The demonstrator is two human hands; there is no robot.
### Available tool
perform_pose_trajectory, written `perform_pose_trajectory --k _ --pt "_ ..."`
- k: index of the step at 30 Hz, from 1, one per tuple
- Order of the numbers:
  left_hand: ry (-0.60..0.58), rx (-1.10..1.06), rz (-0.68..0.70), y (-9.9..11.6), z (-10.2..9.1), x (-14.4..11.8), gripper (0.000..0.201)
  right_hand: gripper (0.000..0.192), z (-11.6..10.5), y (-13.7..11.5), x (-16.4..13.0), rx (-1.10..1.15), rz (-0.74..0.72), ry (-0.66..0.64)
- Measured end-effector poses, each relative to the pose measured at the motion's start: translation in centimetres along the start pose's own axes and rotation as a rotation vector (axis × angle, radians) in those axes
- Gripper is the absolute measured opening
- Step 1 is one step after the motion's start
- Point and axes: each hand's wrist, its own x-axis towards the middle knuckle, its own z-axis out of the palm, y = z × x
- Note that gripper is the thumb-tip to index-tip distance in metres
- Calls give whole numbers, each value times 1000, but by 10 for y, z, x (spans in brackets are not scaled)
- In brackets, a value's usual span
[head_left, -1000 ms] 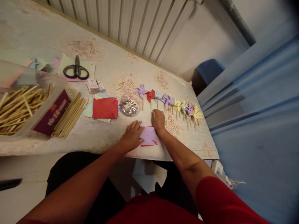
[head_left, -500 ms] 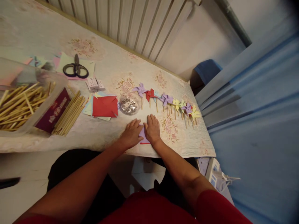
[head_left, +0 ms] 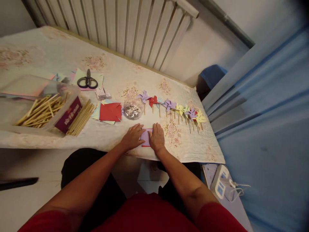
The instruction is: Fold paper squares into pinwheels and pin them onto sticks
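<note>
The scene is dim, under weak, warm indoor light whose source is out of view. The tablecloth (head_left: 116, 75) is palest, while shadow gathers on the floor (head_left: 51, 180) beneath its near edge and the black trousers (head_left: 82, 164) lose detail. Small glints mark silvery pieces (head_left: 133, 111) at the centre. Lettering on the purple label (head_left: 69, 115), left, is blurred. The purple paper (head_left: 145, 138), left hand (head_left: 132, 137) and right hand (head_left: 157, 138) have soft outlines. Wide-angle distortion stretches the blue curtain (head_left: 260, 129) at right; 1 corner, far right, falls to black.
</note>
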Motion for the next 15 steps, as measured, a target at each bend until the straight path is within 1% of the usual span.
perform_pose_trajectory --k 4,5,7,9,11,13,15 --pt "0 15 4 0 1 0 58 63 -7 11 -21 6 -21 24" --pt "0 23 5 0 2 0 59 64 -8 13 -25 3 -49 37" --pt "3 45 6 0 3 0 58 62 -11 16 -32 -9 -151 44" --pt "3 69 -5 -2 5 1 58 60 -12 17 -37 -24 -292 8" --pt "-14 94 -30 -4 6 2 58 58 -12 18 -40 -36 -416 -65" --pt "-34 118 -62 -6 5 2 61 58 -11 18 -41 -46 -474 -117" --pt "-14 145 -89 -2 4 2 61 60 -10 18 -41 -50 -481 -127"
